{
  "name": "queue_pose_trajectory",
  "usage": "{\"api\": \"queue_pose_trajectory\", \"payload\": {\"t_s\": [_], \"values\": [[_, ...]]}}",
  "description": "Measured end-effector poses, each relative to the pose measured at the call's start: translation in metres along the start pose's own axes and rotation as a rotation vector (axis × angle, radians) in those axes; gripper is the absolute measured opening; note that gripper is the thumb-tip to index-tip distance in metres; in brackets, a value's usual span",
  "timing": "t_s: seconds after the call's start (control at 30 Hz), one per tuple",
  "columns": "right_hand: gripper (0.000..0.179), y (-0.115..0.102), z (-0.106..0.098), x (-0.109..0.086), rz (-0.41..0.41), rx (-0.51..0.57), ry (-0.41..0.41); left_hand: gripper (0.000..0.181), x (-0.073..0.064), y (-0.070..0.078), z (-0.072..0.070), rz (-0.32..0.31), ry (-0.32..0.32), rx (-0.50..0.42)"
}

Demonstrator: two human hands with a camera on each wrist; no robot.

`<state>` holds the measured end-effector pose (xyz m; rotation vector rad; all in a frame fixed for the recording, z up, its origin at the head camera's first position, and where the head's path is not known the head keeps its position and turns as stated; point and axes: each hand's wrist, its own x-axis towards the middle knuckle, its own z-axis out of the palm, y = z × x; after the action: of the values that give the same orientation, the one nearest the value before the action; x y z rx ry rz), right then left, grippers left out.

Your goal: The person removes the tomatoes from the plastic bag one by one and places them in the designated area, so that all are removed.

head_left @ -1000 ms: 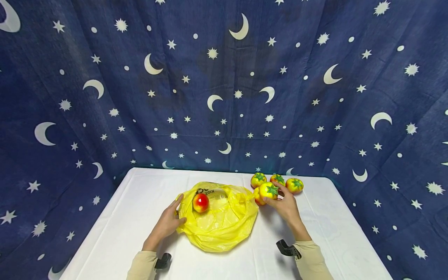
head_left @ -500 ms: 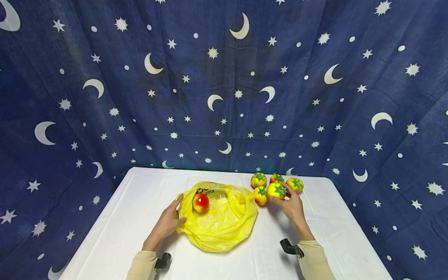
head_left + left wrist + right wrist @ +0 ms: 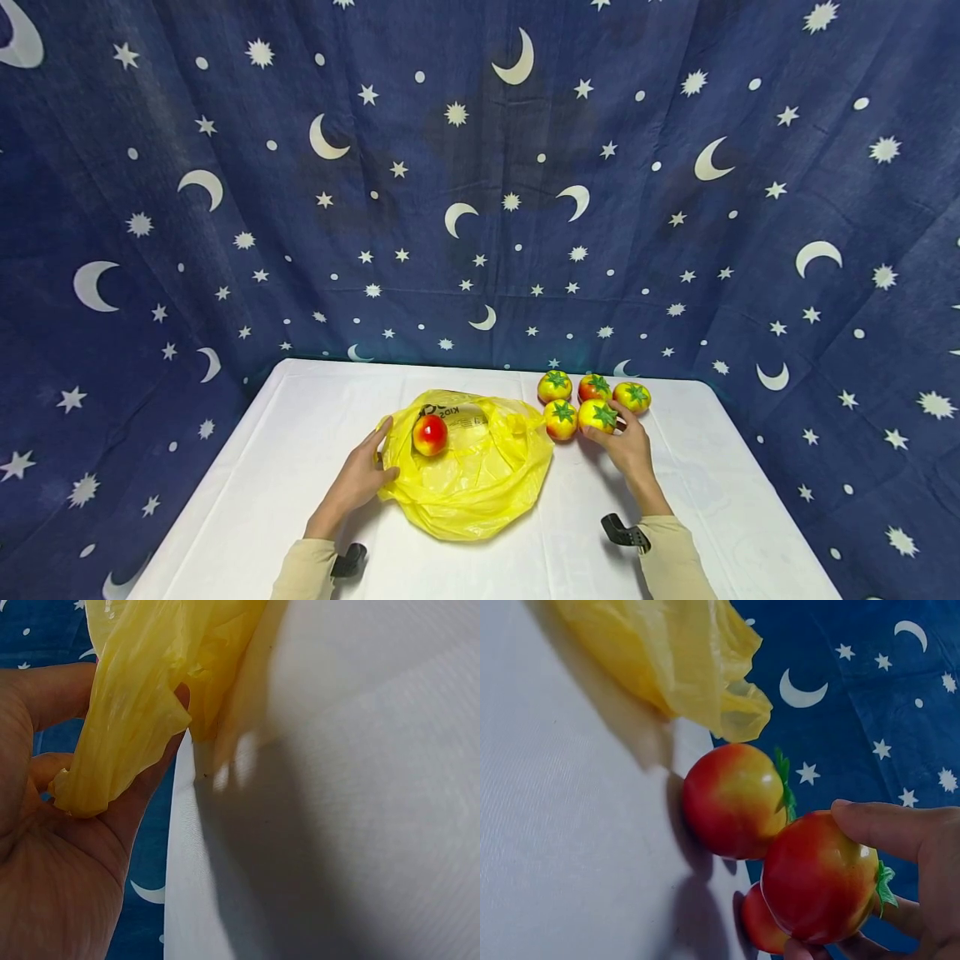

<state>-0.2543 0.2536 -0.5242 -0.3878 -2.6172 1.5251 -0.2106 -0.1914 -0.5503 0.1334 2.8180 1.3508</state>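
A yellow plastic bag (image 3: 480, 517) lies spread with its mouth gaping on the white table. My left hand (image 3: 363, 475) holds the bag's left edge, and in the left wrist view the yellow film (image 3: 135, 712) runs between thumb and fingers. One red fruit (image 3: 430, 435) sits inside the bag, toward its left side. To the right of the bag, my right hand (image 3: 626, 446) grips a yellow-and-red artificial tomato (image 3: 597, 417) with a green leafy top. In the right wrist view this tomato (image 3: 817, 877) shows its red underside, with thumb and fingers around its side.
Several similar tomatoes stand close by: one at the left (image 3: 560, 419), one behind it (image 3: 554, 387), one at the back (image 3: 593, 387) and one at the back right (image 3: 632, 397). A blue star-and-moon curtain (image 3: 480, 208) hangs behind the table (image 3: 322, 400).
My right hand has carried its tomato to the right, away from the bag, and lowered it beside the others. The tomato at its left now shows fully. My left hand stays on the bag.
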Motion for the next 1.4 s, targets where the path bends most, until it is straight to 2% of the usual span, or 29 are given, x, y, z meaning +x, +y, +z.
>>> {"api": "queue_pose_trajectory", "payload": {"t_s": [0.27, 0.7, 1.4], "values": [[0.079, 0.012, 0.001, 0.007, 0.013, -0.032, 0.011, 0.088, 0.001, 0.001, -0.001, 0.005, 0.001, -0.003], [0.078, 0.018, 0.003, 0.014, 0.047, -0.057, 0.0, 0.089, 0.002, 0.002, -0.003, 0.011, 0.0, -0.004], [0.076, 0.024, 0.006, 0.019, 0.041, -0.015, -0.024, 0.089, 0.001, -0.001, -0.003, 0.017, 0.007, -0.002]]}}
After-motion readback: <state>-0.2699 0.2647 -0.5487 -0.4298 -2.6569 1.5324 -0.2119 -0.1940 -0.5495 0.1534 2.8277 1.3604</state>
